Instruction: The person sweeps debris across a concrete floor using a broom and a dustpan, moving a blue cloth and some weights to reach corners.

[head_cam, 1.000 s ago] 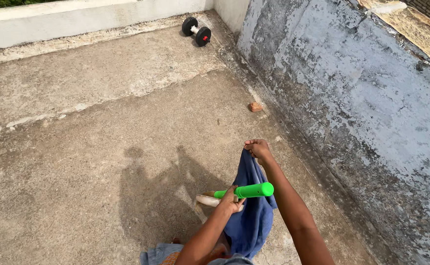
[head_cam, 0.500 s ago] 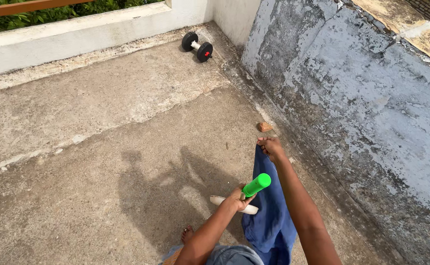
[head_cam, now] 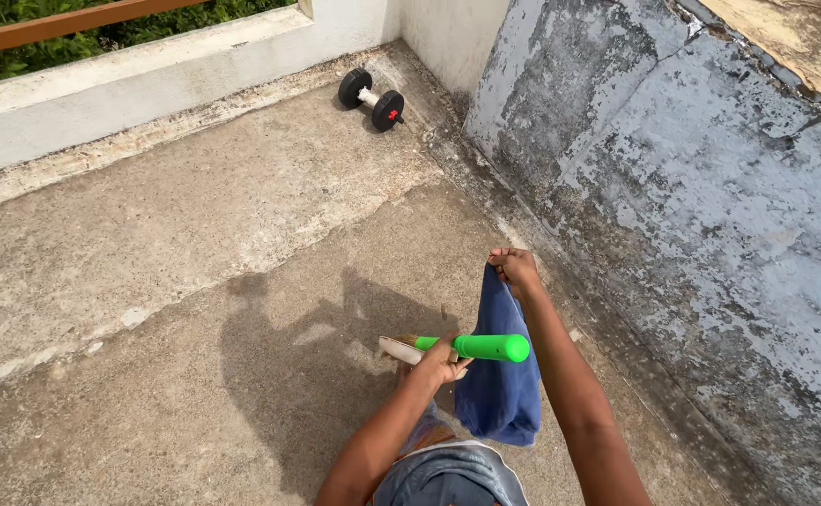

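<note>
My left hand grips a tool by its bright green handle; the handle points right, and the tool's pale flat head sticks out to the left just above the concrete floor. My right hand is raised in front of me and pinches the top edge of a blue cloth. The cloth hangs straight down from it, behind the green handle and close to my knees.
A black dumbbell lies in the far corner of the concrete floor. A weathered blue-grey wall runs along the right. A low white parapet with a brown rail closes the far side.
The green handle has swung from pointing up-right to lying level, pointing right. My right hand has lifted the blue cloth slightly. The view has tilted, hiding the small brick chip.
</note>
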